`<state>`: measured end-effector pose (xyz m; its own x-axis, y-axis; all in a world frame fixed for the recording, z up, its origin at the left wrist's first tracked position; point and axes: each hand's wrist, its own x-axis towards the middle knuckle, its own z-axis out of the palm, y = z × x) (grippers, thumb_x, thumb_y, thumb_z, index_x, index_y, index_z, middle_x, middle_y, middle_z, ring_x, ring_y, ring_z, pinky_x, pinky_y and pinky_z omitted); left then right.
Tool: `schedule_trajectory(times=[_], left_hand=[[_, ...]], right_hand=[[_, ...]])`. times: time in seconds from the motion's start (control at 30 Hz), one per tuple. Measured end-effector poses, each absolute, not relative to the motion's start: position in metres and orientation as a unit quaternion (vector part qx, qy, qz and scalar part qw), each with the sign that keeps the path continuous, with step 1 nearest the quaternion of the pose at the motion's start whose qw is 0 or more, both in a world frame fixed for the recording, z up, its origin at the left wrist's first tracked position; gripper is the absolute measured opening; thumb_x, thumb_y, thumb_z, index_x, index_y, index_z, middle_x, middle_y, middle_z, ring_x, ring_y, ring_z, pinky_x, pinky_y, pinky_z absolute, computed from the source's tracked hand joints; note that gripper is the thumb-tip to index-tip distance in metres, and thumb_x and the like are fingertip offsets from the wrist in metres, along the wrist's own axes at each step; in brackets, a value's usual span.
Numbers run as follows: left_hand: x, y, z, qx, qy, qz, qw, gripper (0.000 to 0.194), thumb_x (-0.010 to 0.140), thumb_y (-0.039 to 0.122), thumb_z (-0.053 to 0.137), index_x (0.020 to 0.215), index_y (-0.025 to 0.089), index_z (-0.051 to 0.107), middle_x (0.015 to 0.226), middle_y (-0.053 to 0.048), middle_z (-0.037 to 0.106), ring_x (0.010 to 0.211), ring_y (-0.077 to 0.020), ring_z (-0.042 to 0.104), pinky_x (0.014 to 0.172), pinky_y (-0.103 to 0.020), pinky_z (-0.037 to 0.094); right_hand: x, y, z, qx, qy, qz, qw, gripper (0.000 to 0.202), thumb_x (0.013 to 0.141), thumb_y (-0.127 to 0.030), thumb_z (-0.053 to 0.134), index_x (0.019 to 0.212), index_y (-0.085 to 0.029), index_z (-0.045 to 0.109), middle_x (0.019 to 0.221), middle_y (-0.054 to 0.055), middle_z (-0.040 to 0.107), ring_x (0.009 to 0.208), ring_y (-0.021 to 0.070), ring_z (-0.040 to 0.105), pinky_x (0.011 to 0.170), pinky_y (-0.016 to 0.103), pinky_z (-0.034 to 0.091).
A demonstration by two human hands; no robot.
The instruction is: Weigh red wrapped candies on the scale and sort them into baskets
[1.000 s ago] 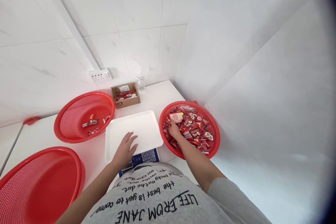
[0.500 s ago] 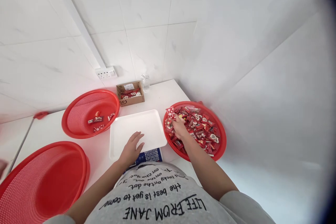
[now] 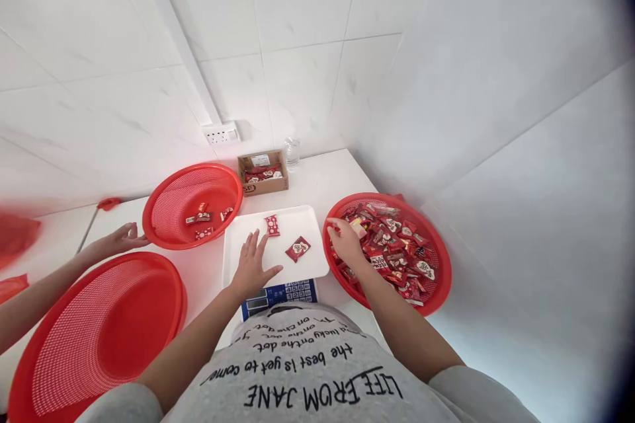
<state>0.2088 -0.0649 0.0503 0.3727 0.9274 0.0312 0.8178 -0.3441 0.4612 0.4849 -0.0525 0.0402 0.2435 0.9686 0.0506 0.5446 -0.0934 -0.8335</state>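
Observation:
A white tray (image 3: 270, 268) sits on a scale with a blue keypad (image 3: 292, 292). On the tray lie a red packet with white dots (image 3: 272, 225) and a dark red packet with a white label (image 3: 298, 249). My left hand (image 3: 252, 266) is over the tray's left part, fingers spread, holding nothing. My right hand (image 3: 344, 240) is above the left rim of the right red basket (image 3: 439, 238), its fingers bent. Whether it holds anything is too small to tell. Many red packets (image 3: 391, 244) fill that basket.
A red basket (image 3: 166, 238) with several packets stands left of the tray; a larger red basket (image 3: 173, 337) is nearer. Another person's hand (image 3: 122, 238) is by the left baskets. Behind the tray are a cardboard box (image 3: 270, 186) of packets and a clear bottle (image 3: 292, 153).
Two packets now lie on the tray, which was bare. My right hand no longer shows the dotted packet and is at the basket's left rim. Another person's arm has come in from the left.

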Motion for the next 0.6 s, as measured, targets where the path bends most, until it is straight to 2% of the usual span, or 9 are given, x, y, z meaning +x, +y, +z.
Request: schedule_trajectory(times=[0.13,0.27,0.47,0.6], left_hand=[[0.227,-0.05,0.041,0.815,0.541,0.106,0.179,0.083,0.075,0.059,0.053,0.143,0.023,0.019,0.152,-0.013,0.011,0.138,-0.0343,0.001,0.106,-0.058,0.012],[0.252,-0.034,0.038,0.826,0.532,0.083,0.168,0.08,0.076,0.06,0.052,0.142,0.025,0.024,0.152,-0.013,0.012,0.138,-0.0339,0.004,0.105,-0.06,0.01],[0.267,-0.029,0.037,0.855,0.494,0.039,0.152,0.053,0.084,0.054,0.042,0.13,0.029,0.046,0.146,-0.009,0.031,0.137,-0.0314,0.013,0.106,-0.059,0.01],[0.258,-0.033,0.035,0.845,0.507,0.058,0.16,0.051,0.085,0.05,0.042,0.13,0.026,0.045,0.145,-0.009,0.034,0.137,-0.0285,0.019,0.108,-0.054,0.015]], right_hand=[[0.536,-0.065,0.032,-0.739,-0.558,0.161,0.342,0.034,0.08,-0.023,0.041,0.108,-0.015,0.06,0.11,0.012,0.06,0.107,0.0229,0.05,0.097,0.039,0.036],[0.577,-0.08,0.025,-0.793,-0.53,0.077,0.289,0.036,0.08,-0.021,0.04,0.11,-0.015,0.059,0.111,0.013,0.059,0.108,0.0248,0.048,0.096,0.04,0.035],[0.594,-0.092,0.025,-0.83,-0.521,0.095,0.177,0.039,0.082,-0.029,0.045,0.117,-0.018,0.055,0.119,0.013,0.055,0.111,0.0279,0.046,0.093,0.042,0.035],[0.588,-0.092,0.029,-0.839,-0.515,0.12,0.124,0.045,0.08,-0.033,0.051,0.124,-0.021,0.05,0.132,0.014,0.045,0.119,0.031,0.041,0.095,0.046,0.033]])
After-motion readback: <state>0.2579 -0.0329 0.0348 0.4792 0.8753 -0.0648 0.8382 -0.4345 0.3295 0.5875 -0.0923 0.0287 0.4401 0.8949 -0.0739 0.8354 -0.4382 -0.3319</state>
